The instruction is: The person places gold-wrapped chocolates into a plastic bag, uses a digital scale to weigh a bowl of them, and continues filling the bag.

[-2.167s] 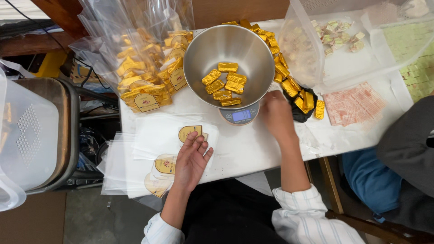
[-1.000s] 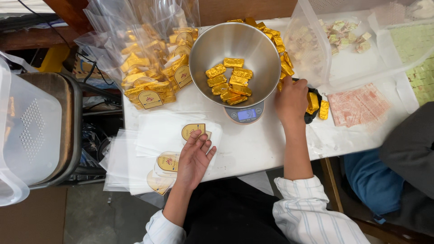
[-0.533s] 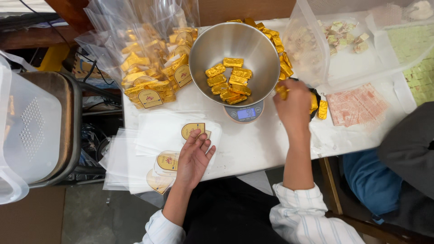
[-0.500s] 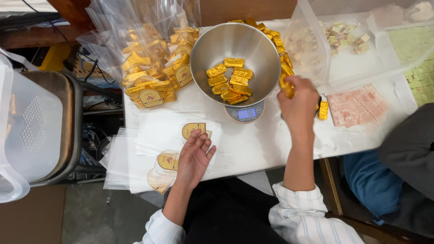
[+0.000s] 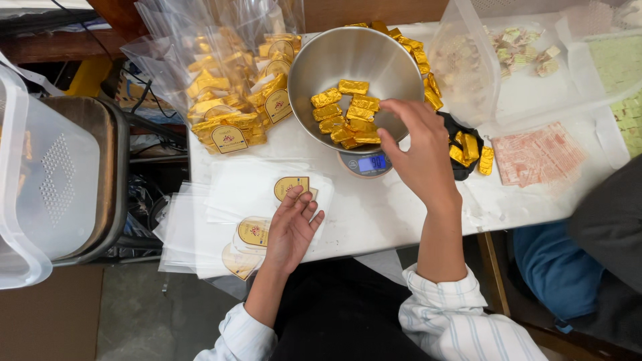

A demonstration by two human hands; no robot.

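We see our right hand [image 5: 418, 150] over the near rim of the round shiny metal bowl [image 5: 314, 63]. Its fingers are spread apart and hold nothing we can see. In the bowl lies a small heap of gold foil-wrapped sweets [image 5: 348, 113]. The bowl sits on a little kitchen scale with a blue screen [image 5: 366, 164], which stands on the white worktop [image 5: 374, 214].

Our left hand [image 5: 291, 230] lies flat, fingers open, on a stack of empty clear bags with gold labels [image 5: 231, 220] at the near edge of the worktop.

More gold sweets lie in a small black tray [image 5: 461, 150], just right of the scale. Filled clear bags of gold sweets [image 5: 231, 100] stand left of the bowl. A big clear plastic tub [image 5: 515, 67] sits to the right.
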